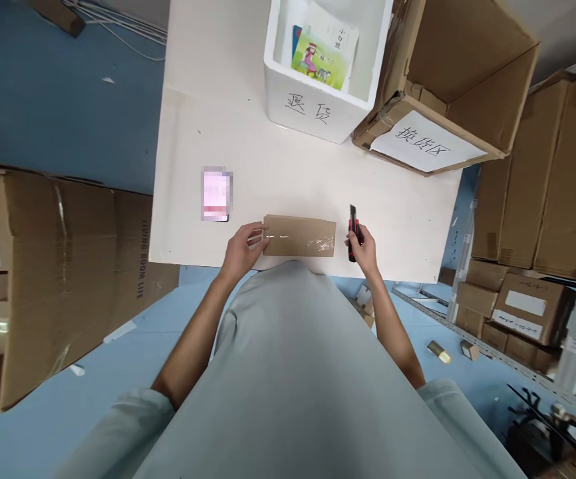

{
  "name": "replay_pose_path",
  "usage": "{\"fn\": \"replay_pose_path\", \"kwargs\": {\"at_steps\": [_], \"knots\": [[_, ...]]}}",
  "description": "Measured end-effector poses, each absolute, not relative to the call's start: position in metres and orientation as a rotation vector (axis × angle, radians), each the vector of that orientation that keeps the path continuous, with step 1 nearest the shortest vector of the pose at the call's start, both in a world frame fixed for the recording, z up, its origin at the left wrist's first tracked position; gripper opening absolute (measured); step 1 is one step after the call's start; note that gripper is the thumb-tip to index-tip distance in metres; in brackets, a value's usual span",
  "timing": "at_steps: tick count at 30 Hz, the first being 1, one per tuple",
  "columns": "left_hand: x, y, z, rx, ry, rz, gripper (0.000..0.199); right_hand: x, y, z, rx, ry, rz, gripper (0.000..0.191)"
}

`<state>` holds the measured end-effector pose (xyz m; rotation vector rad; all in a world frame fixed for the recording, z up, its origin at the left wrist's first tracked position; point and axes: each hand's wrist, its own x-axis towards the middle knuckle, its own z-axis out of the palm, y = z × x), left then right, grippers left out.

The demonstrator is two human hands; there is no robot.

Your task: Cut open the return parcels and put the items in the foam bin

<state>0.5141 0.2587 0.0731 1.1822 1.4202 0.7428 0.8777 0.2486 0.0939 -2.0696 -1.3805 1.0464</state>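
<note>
A small brown cardboard box [295,229] lies near the front edge of the white table [248,150], a strip of shiny clear tape along its top. My left hand [246,247] grips the box at its left end, thumb and fingers on the edge. To the right of the box, my right hand [362,247] holds a red and black box cutter [353,226], its dark tip pointing away from me. The cutter and the box are apart. Further left on the table lies a phone [216,194] with a blurred, pinkish screen.
At the back stands a white foam bin [312,110] with booklets [320,60] inside. Beside it is an open cardboard carton [398,86] with a paper label. A large carton [83,266] stands left of the table; shelves with boxes [527,306] are on the right.
</note>
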Motion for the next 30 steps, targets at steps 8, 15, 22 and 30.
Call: {"fn": "replay_pose_path", "kwargs": {"at_steps": [8, 15, 22, 30], "knots": [[0.506, 0.268, 0.053, 1.194, 1.313, 0.648, 0.037, 0.793, 0.272, 0.172, -1.829, -2.338, 1.068, 0.045], [0.502, 0.272, 0.042, 1.210, 1.239, 0.673, 0.035, 0.732, 0.289, 0.177, -1.832, -2.919, 0.853, 0.044], [0.502, 0.274, 0.039, 1.198, 1.198, 0.702, 0.035, 0.720, 0.292, 0.177, -1.872, -3.064, 0.729, 0.044], [0.502, 0.274, 0.038, 1.204, 1.177, 0.704, 0.034, 0.712, 0.296, 0.186, -1.927, -3.151, 0.743, 0.046]]}}
